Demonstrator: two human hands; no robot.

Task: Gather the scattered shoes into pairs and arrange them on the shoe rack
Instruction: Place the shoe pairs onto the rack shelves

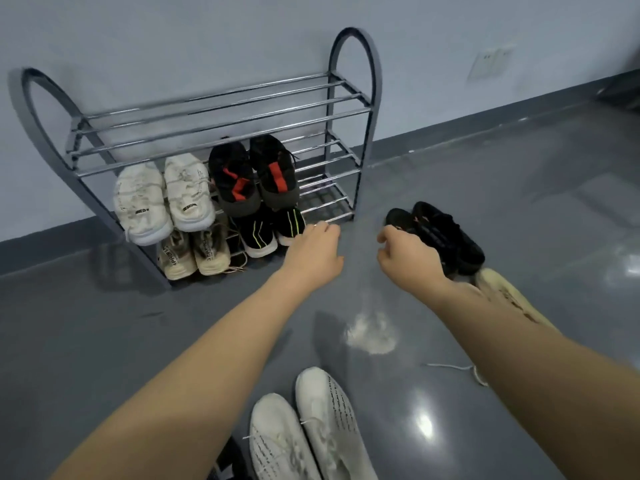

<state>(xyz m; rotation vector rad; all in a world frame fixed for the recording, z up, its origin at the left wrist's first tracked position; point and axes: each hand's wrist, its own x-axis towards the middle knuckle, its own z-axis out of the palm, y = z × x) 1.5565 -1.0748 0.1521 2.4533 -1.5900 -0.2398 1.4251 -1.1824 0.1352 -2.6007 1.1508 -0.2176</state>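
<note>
Against the pale wall in the upper left of the head view stands the shoe rack [356, 109], a chrome-barred frame with arched grey ends and three tiers. Its top tier carries nothing visible. On the middle tier sit a pair of white sneakers [162, 199], at left, and a pair of black sneakers with red bands [254, 174], just beside them at right, all heels toward the camera. On the bottom tier sit a pair of beige sneakers [194, 252] and, to their right, a pair of black sneakers with light stripes [272, 230]; the right part of each lower tier is bare.

Centre frame, the left hand [313, 252] reaches toward the rack's lower right corner, palm down, fingers loosely bent and holding nothing; its fingertips lie near the striped black pair, and contact cannot be judged.

Right of centre, the right hand [408, 256] has its fingers curled round a pair of black shoes [446, 237], gripped together; whether the pair is clear of the grey floor [104, 341] cannot be told. Just behind the right forearm lies a single cream shoe [502, 292], partly hidden.

Bottom centre, a pair of white knit sneakers [304, 431] rests side by side on the floor, toes pointing up-frame. A dusty pale smear [372, 332] marks the floor between the forearms, and a loose white lace [457, 368] lies at lower right.
</note>
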